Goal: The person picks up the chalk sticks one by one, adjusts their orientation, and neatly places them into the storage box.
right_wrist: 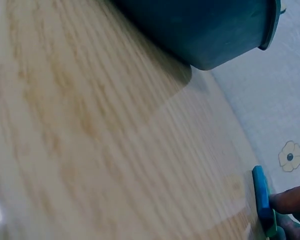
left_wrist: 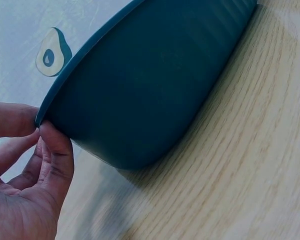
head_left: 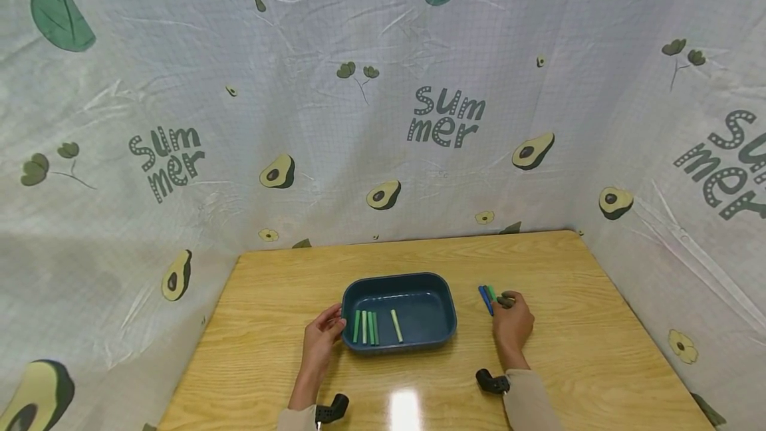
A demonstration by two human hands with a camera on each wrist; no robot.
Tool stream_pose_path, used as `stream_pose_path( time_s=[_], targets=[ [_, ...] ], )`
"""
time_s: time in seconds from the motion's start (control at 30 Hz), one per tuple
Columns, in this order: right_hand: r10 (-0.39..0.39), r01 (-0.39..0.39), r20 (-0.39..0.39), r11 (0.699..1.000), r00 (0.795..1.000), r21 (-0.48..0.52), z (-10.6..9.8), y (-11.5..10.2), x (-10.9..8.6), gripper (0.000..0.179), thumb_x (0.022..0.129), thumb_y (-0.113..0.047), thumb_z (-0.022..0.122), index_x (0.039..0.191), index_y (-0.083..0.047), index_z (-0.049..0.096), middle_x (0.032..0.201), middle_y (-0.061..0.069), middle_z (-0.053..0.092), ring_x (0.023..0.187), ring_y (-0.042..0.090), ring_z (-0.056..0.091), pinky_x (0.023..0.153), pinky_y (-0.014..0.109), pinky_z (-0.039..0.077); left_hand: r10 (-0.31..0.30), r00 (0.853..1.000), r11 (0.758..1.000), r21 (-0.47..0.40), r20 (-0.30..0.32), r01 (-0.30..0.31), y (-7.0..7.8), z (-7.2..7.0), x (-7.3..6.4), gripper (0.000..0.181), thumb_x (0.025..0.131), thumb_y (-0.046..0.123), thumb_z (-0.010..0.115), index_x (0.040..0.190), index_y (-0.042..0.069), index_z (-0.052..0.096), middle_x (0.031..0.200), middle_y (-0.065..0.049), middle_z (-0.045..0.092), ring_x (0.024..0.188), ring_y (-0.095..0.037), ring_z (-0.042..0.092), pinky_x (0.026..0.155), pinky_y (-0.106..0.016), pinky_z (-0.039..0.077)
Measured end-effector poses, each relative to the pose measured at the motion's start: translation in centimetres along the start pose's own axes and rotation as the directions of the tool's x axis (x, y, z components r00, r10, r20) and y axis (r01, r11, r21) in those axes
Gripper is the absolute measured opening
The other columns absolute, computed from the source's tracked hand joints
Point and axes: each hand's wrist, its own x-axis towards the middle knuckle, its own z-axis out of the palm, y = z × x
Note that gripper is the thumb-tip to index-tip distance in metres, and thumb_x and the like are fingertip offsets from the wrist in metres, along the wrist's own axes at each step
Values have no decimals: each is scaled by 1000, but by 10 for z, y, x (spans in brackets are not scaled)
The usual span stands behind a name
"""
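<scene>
Have the left hand (head_left: 320,341) pinching the dark blue tray (head_left: 427,324) by its rim, between thumb and finger, at the left end. Have the right hand (head_left: 513,320) down at the blue stick (head_left: 485,300) and green stick (head_left: 493,293), right of the tray on the table (head_left: 269,285); honestly can't tell whether gripping or just touching, with fingertips partly hidden. Could easily scatter that tight bunch by nudging from one side. Could also tip the tray by pressing too hard on the rim, and jumble the sticks inside (head_left: 364,327).
</scene>
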Motion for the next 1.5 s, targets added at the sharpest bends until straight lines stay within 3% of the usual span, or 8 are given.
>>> stream_pose_path(
  time_s=[0.27,0.5,0.87,1.03,1.23,1.5],
  targets=[
    [25,-25,17,1000,1000,-2,2,-4,0,31,87,-7,66,117,0,63,107,24,71,93,39,68,80,52,51,4,1000,1000,-6,7,-4,1,-1,2,42,95,2,60,136,-4,54,127,-22,55,91,-4,58,76,-25,55],
    [-6,6,9,1000,1000,-7,6,-1,0,27,86,-4,64,113,1,64,105,23,71,92,39,69,79,52,51,-6,1000,1000,2,10,6,-1,-1,2,42,95,3,60,136,-3,54,129,-22,55,93,-5,58,76,-24,54],
    [10,-4,69,995,998,-96,4,-4,4,30,88,-7,58,118,-2,64,108,23,71,96,43,66,90,57,42,3,1000,1000,-7,0,-3,-1,-1,1,40,94,0,60,134,-3,56,127,-23,55,92,-5,59,74,-22,54],
    [43,-37,78,996,996,-77,-1,-8,3,34,86,-7,55,119,-2,64,108,23,71,96,43,66,84,55,44,3,1000,1000,0,5,-3,-3,0,0,40,94,1,61,134,-3,56,127,-23,55,92,-5,58,74,-22,54],
    [26,-26,101,1000,995,-5,-7,-6,5,36,87,-10,60,122,-1,62,109,25,70,92,41,67,77,50,50,25,1000,1000,-9,5,-25,-4,-1,0,41,93,0,61,134,-5,56,126,-24,55,93,-6,58,75,-21,54],
    [32,-34,98,999,995,15,-20,-1,8,36,87,-10,62,122,-2,62,110,24,70,93,38,68,66,33,51,20,1000,1000,-18,6,-20,-3,-2,2,41,93,-1,61,133,-4,56,126,-24,56,91,-5,58,74,-22,54]
  ],
)
